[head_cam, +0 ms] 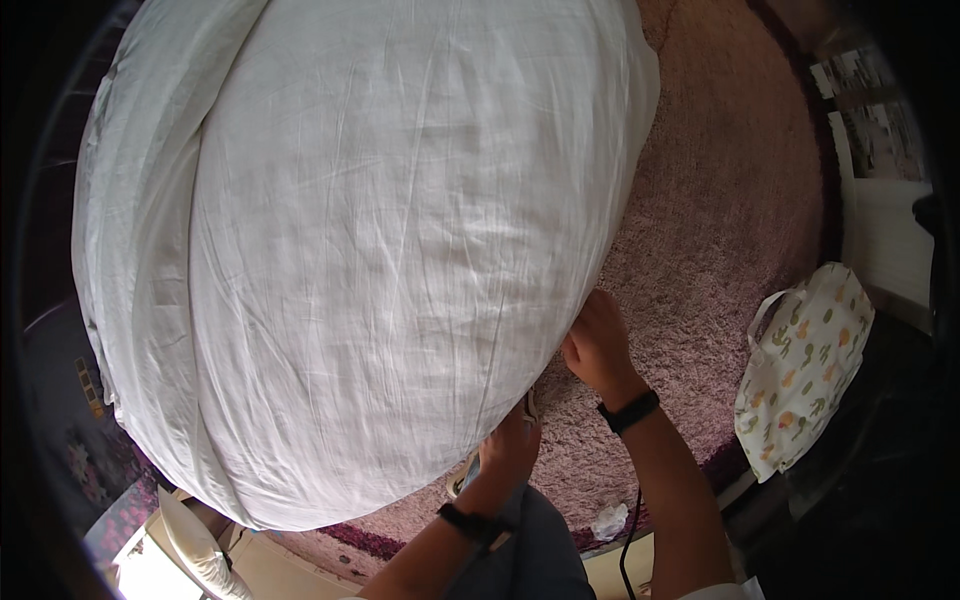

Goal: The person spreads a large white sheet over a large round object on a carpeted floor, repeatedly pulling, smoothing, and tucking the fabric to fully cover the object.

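A large white fabric sheet (405,247) is drawn over a broad, rounded bulk that looks like a mattress. Along its left side runs a long overlapping fold (154,247). At the sheet's lower right edge is my right hand (598,346), its fingers curled against the border and the tips hidden. Nearer to me, my left hand (511,448) reaches to the same edge, and its fingers are mostly out of sight under the cloth. A black band circles each of my wrists.
Beneath lies a pink shaggy rug (697,247) with a dark border. On the right stands a white fabric bag (806,375) with a cactus print. A crumpled white piece (610,521) sits by a black cable (628,559). A white pillow-like item (196,551) is at lower left.
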{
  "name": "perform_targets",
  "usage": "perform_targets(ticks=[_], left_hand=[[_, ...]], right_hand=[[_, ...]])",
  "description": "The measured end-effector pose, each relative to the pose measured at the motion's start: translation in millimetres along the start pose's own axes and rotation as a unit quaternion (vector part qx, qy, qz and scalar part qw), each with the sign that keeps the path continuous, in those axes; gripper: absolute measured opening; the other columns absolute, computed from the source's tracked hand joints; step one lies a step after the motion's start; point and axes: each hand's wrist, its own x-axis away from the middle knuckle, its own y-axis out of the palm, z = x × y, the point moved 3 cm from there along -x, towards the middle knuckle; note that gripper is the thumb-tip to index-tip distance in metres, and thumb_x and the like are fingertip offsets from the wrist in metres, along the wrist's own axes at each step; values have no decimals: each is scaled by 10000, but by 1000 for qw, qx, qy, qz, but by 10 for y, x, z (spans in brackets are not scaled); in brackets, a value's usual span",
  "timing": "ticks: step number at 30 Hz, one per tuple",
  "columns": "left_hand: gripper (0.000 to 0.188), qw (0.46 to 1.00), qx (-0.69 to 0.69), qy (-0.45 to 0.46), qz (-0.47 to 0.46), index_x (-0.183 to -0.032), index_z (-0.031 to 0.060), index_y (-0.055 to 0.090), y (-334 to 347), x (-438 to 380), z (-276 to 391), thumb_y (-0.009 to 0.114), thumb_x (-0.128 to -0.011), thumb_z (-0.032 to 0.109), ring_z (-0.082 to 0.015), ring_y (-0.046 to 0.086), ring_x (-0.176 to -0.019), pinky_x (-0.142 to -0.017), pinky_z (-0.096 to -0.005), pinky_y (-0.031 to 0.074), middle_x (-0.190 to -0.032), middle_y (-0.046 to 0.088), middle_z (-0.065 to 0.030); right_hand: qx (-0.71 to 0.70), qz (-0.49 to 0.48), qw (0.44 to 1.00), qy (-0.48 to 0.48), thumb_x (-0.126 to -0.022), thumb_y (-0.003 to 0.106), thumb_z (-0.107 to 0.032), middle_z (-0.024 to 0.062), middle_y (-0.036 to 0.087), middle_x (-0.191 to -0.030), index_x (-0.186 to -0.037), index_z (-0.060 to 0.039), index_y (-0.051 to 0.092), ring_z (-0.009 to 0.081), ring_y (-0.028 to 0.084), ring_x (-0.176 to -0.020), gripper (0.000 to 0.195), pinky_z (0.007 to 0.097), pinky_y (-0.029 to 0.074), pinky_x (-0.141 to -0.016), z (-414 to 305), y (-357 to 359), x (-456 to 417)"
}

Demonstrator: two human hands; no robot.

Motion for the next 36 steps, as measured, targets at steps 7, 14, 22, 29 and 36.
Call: perform_targets(ticks=[7, 14, 22, 29, 36], left_hand=[[603, 981, -88, 151, 85, -1368, 23, 470, -209, 10, 484, 672, -820, 174, -426, 405, -1316, -1083, -496, 364, -1423, 391, -275], [710, 992, 87, -94, -18, -1465, 6, 304, -20, -959, 601, 616, -891, 283, -502, 354, -1326, -1091, -563, 292, -1434, 339, -339], [642, 994, -39, 85, 57, -1416, 36, 398, -200, -795, 1283, 646, -842, 180, -406, 303, -1382, -1127, -539, 254, -1471, 348, -213], [583, 958, -53, 181, 217, -1392, 5, 409, -397, -2174, 2302, 589, -841, 61, -450, 366, -1336, -1092, -570, 305, -1443, 372, -258], [657, 968, 58, -2, 246, -1466, -47, 269, -446, -2935, 2092, 562, -892, 79, -470, 336, -1345, -1126, -524, 263, -1475, 316, -308]], right_hand=[[49, 140, 988, 45, -821, 604, -40, 170, 614, -1202, -1108, -34, 659, 354, 527, -1189, 292, 509, 377, -1043, 186, -225, -304], [72, 52, 996, 31, -827, 588, -55, 156, 608, -1234, -1156, -57, 658, 351, 501, -1231, 336, 526, 346, -1076, 436, -91, -708], [-16, 177, 983, 41, -883, 497, 10, 194, 477, -1393, -1331, -31, 520, 377, 499, -1242, 451, 494, 459, -981, 946, -793, -556], [-67, 185, 980, -2, -870, 571, -42, 158, 476, -1413, -1320, -100, 560, 368, 463, -1296, 454, 487, 417, -1043, 1679, -1180, -1698], [9, 31, 989, -146, -810, 603, -127, 45, 562, -1335, -1161, -106, 670, 262, 426, -1346, 358, 513, 309, -1134, 1834, -910, -1921]])
